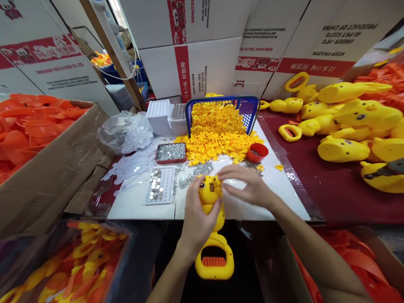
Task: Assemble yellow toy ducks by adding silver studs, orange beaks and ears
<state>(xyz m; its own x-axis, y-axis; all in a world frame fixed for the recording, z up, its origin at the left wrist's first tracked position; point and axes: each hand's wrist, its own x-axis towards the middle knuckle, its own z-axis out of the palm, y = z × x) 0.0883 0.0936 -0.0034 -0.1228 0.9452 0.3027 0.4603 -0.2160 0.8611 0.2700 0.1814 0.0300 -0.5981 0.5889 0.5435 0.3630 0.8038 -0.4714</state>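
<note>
A yellow duck-like toy (214, 263) with a ring handle and an orange grip points toward me at the table's front edge. My left hand (198, 214) is wrapped round its upper body from the left. A small rectangular recess shows in the toy's head. At the head's right side is my right hand (244, 185), thumb and fingertips close together; whatever they may hold is too small to make out. Beyond the hands lie loose silver screws (203, 168) and a heap of small yellow parts (217, 145) spilling from a blue basket (254, 115).
A tray of round silver cells (173, 185), a red tray of screws (170, 160) and a red cup (261, 151) stand on the table. Yellow toys (342, 149) lie at right. Cartons (47, 176) of orange parts flank the left.
</note>
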